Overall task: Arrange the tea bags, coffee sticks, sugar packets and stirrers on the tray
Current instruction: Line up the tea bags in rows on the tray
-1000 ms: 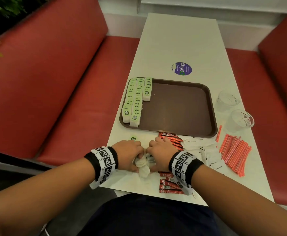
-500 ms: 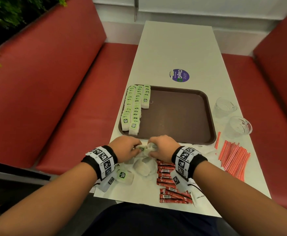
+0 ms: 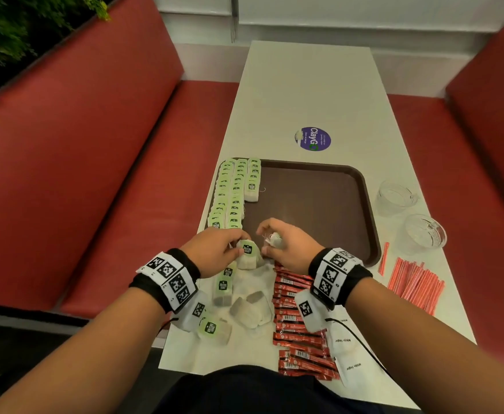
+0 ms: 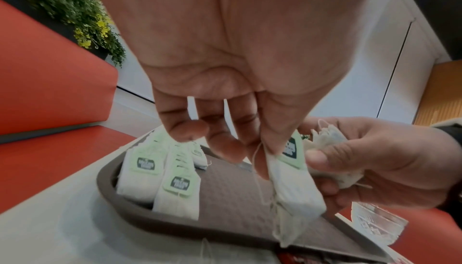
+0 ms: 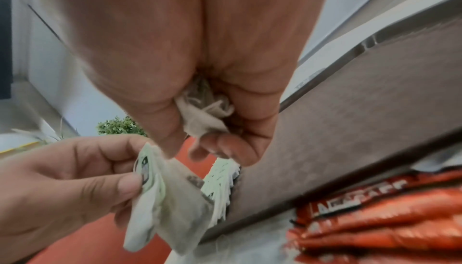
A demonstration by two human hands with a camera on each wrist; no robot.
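Note:
A brown tray (image 3: 319, 204) lies mid-table, with rows of green-tagged tea bags (image 3: 230, 195) along its left side. My left hand (image 3: 215, 252) pinches a tea bag (image 3: 247, 255) by its green tag (image 4: 292, 149) just above the tray's near edge (image 4: 200, 226). My right hand (image 3: 286, 246) grips a bunch of tea bags (image 3: 274, 240), which shows crumpled in its palm (image 5: 202, 118). Loose tea bags (image 3: 244, 306) lie on the table below my hands. Red coffee sticks (image 3: 298, 324), white sugar packets (image 3: 346, 354) and red stirrers (image 3: 415, 282) lie near the front right.
Two clear glass cups (image 3: 394, 198) (image 3: 424, 234) stand right of the tray. A purple sticker (image 3: 313, 139) sits on the table beyond it. Red bench seats (image 3: 125, 204) run along both sides. The table's front edge (image 3: 244, 372) is close to my body.
Both hands rose from the loose pile at the table's front and moved forward to the tray's near edge, each carrying tea bags. Several tea bags stay behind on the table.

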